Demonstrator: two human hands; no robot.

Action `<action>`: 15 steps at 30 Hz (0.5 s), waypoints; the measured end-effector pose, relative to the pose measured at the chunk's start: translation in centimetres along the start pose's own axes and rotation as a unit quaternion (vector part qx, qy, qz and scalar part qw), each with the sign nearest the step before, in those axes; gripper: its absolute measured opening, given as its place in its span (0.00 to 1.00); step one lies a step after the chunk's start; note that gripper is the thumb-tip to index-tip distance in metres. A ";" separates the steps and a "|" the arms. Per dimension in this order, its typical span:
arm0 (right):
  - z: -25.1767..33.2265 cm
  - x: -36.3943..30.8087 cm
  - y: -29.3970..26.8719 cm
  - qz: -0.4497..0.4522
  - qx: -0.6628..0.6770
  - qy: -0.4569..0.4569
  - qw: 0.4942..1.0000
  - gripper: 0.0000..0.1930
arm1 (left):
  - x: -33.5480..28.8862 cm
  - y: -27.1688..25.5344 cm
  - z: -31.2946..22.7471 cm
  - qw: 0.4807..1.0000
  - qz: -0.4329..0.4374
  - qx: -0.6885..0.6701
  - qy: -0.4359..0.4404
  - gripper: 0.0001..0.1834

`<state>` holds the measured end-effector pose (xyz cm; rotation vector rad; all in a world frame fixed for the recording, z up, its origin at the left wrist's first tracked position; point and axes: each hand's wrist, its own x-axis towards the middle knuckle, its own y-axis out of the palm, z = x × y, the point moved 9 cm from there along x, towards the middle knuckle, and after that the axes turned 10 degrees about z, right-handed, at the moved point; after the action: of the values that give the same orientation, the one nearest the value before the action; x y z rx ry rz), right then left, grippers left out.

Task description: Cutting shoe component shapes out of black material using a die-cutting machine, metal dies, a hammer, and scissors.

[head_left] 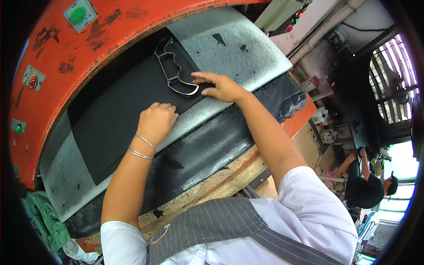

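Note:
A black sheet of material (pixel 119 115) lies on the grey-white cutting board (pixel 247 48) of an orange press machine (pixel 57 57). A metal cutting die (pixel 174 70) with a wavy outline rests on the sheet's far right corner. My right hand (pixel 221 87) lies flat with its fingers touching the die's near end. My left hand (pixel 157 121), with two thin bangles on the wrist, presses down on the sheet's near edge, fingers curled.
The press head carries a green button (pixel 78 14) and a red switch (pixel 33 81). Black scrap material (pixel 282 99) hangs off the right end of the bench. A person in black (pixel 364 185) works at the right. Green cloth (pixel 44 216) lies at the lower left.

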<state>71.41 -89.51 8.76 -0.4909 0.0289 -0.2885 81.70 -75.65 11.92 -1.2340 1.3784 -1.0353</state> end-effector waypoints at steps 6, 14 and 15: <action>-0.9 -0.4 -0.7 0.002 0.025 -0.026 0.999 0.31 | 0.8 -0.9 0.1 1.000 0.014 0.004 0.015 0.11; 1.4 -0.6 1.5 -0.065 -0.189 -0.018 0.980 0.39 | 2.3 2.9 4.4 0.940 -0.109 -0.303 -0.109 0.39; 1.4 -0.8 1.6 -0.062 -0.216 0.003 0.974 0.38 | 2.7 3.3 3.9 0.959 -0.090 -0.240 -0.119 0.40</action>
<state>71.22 -87.34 9.19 -0.9271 0.0685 -0.4080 85.00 -77.91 7.69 -1.8057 1.3875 -0.6559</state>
